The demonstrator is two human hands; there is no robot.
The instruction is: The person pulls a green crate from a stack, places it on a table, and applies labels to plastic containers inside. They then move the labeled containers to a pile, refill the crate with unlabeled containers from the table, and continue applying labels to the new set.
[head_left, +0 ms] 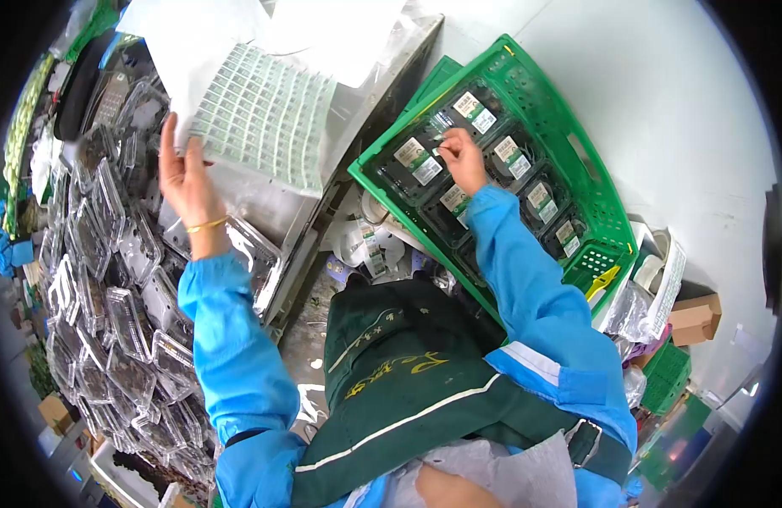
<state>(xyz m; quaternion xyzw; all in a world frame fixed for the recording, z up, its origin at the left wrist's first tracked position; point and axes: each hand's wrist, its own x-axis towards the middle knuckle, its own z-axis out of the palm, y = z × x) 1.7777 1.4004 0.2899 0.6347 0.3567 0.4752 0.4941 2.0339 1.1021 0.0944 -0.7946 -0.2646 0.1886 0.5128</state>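
Note:
Fingers stretched apart, my left hand is at the lower left edge of a sheet of small green-and-white stickers, with white paper showing between its fingers. My right hand reaches over a green plastic crate, thumb and forefinger pinched on a small pale sticker. Just beneath those fingertips lie black lidded trays, among them one with a white-and-green label. Several similar labelled trays fill the crate in rows.
A large heap of clear plastic trays spreads along the left. White paper covers part of the metal table. A yellow tool is at the crate's near end. A cardboard box and plastic bags stand at right.

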